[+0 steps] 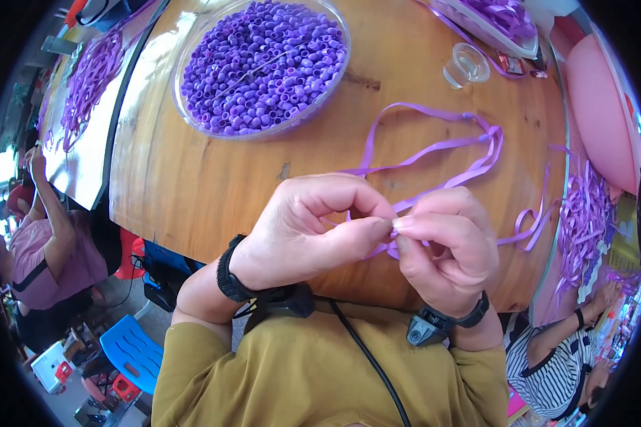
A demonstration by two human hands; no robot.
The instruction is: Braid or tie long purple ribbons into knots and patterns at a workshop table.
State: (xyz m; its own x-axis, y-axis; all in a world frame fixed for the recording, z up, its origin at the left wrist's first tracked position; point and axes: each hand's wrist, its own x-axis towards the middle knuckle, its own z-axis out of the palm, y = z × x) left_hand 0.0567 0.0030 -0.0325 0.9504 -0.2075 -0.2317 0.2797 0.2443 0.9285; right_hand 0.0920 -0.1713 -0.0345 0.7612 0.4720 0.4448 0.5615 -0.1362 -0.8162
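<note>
My left hand [310, 224] and my right hand [449, 249] meet above the near part of the wooden table, thumbs and forefingers pinched together. Between the fingertips is a purple ribbon [434, 148], whose long loop lies beyond my hands, with a knot near its far right bend. Another length of it trails off to the right past my right hand. My fingertips hide the exact spot being gripped. A large clear round tub [179, 99] full of small purple beads or caps [263, 67] stands beyond my left hand.
A small clear cup [467, 65] stands far right, near a white tray [506, 39] of purple ribbon. More ribbon bundles [584, 220] hang by the right edge, below a pink basin [598, 107]. People sit left and right. A blue stool [132, 349] is lower left.
</note>
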